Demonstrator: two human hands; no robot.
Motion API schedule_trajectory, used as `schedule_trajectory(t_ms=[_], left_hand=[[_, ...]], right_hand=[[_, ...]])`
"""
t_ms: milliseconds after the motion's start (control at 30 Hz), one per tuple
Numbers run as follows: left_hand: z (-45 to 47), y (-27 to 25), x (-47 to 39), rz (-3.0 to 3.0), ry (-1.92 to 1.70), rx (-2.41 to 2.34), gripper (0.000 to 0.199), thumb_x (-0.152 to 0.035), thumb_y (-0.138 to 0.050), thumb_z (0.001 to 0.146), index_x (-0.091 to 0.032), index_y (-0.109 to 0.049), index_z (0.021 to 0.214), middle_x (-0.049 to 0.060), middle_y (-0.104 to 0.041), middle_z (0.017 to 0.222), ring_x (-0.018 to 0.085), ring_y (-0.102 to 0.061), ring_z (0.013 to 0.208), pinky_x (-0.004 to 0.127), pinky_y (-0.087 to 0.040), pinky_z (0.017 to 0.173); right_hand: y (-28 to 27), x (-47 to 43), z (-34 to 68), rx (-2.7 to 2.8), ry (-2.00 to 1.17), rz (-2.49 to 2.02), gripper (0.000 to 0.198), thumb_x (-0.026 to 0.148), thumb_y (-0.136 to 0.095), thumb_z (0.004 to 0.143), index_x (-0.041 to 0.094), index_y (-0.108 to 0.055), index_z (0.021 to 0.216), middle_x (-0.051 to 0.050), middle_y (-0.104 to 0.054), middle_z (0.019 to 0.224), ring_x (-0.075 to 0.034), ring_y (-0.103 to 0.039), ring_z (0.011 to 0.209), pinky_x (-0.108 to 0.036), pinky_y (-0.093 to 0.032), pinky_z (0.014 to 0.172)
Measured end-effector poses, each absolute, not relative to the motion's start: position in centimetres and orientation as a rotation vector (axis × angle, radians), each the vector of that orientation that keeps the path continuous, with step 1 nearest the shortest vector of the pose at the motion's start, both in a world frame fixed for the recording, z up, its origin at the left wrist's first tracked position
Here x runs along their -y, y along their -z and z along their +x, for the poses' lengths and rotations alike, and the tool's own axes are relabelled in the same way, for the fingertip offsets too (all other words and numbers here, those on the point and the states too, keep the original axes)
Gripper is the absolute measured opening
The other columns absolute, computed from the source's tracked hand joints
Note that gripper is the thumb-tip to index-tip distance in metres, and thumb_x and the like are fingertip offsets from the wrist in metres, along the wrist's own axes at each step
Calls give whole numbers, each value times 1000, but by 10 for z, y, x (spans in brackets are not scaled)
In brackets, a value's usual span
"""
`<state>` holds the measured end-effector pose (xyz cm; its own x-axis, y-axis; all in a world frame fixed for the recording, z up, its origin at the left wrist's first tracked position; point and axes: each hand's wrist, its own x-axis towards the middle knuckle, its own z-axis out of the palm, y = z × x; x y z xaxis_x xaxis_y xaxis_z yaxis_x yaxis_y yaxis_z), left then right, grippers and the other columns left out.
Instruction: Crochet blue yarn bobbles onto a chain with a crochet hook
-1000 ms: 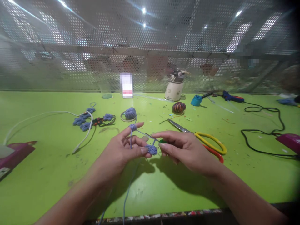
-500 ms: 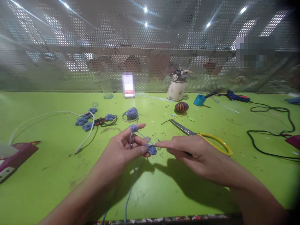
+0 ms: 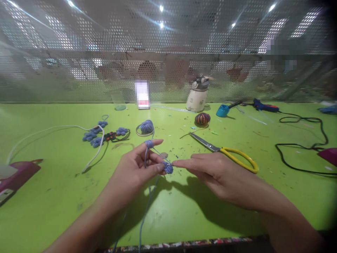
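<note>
Between the thumb and fingers of my left hand (image 3: 137,163) is a small blue-purple crochet piece (image 3: 168,168). Blue yarn (image 3: 149,143) is wound around my raised left index finger and runs down to the piece. My right hand (image 3: 207,168) is closed on a thin crochet hook (image 3: 172,164), most of it hidden by the fingers; its tip meets the top of the piece. A loose yarn tail (image 3: 143,221) hangs below my left hand to the table's front edge. Beyond my hands sits a ball of the same blue yarn (image 3: 146,126).
Yellow-handled scissors (image 3: 238,158) lie just past my right hand, near a multicoloured yarn ball (image 3: 202,119). Blue crocheted flowers (image 3: 96,135) and a white cable (image 3: 101,140) lie left. A phone (image 3: 142,95), a white jar (image 3: 197,98) and a glue gun (image 3: 264,105) are at the back.
The whole view has shifted slightly, moving things a little left. The hook has drawn closer in at the piece, and my right hand has moved slightly with it. Both hands keep their hold.
</note>
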<state>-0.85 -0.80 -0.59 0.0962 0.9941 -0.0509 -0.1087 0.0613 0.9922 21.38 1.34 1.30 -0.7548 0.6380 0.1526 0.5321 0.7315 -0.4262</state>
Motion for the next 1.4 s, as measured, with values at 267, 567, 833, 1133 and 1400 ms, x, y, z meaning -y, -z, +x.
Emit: schedule_trajectory(t_ms=[267,567,833,1133,1400], left_hand=[[-3,5,8,1241,-1177,-1158,53,-15,-70,74,-13,-54,124,-3,-66,72,14,-64,70,33,-50,75],[-1,13,15,1669,-1172,-1312,46,-16,-59,84,-18,-54,129,1,-67,81,17,-66,77,33,-53,74],[0,23,20,2188,-1344,-1423,44,-8,-55,86,-16,-56,129,4,-72,84,18,-69,79,32,-53,78],[7,8,20,1374,-1411,-1270,73,-17,-70,79,-20,-39,145,-1,-68,72,17,-65,72,31,-50,75],[-4,-1,11,959,-1283,-993,99,-11,-81,64,-11,-28,148,-3,-68,62,14,-60,62,27,-45,66]], right_hand=[[-12,-13,211,2650,-496,-962,60,-1,-45,85,31,-58,134,-3,-66,81,-17,-60,71,-25,-38,63],[-8,-11,208,2582,-531,-994,59,-1,-46,83,29,-60,132,-6,-73,91,-18,-64,77,-26,-44,68],[-2,-9,197,2266,-939,-1050,44,7,-47,89,26,-67,124,-6,-74,100,-17,-65,84,-27,-47,74],[19,-1,169,1318,-1700,-966,34,30,-67,85,15,-66,115,5,-56,60,-4,-38,39,-17,-26,37],[18,-1,177,1775,-1169,-937,24,23,-58,90,17,-71,109,-2,-65,71,-11,-55,56,-23,-46,54]])
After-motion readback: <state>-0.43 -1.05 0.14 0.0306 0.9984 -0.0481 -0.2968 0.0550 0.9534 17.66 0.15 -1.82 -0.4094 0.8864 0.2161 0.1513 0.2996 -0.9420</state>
